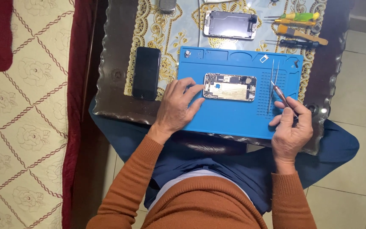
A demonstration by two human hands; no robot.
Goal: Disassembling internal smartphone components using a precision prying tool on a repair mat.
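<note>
Here, left hand (178,106) touches opened phone's (229,87) edge on blue mat (234,118).

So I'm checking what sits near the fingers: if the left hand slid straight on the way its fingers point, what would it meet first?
The left hand points right across the blue mat. Its fingertips already lie at the left end of the opened phone, so it would meet that first; whether they touch it is unclear.

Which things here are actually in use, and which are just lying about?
In use:
- opened phone, steadied by left hand
- screwdriver, held in right hand
- blue mat
- tweezers beside it

Lying about:
- black phone
- detached screen
- spare tools
</note>
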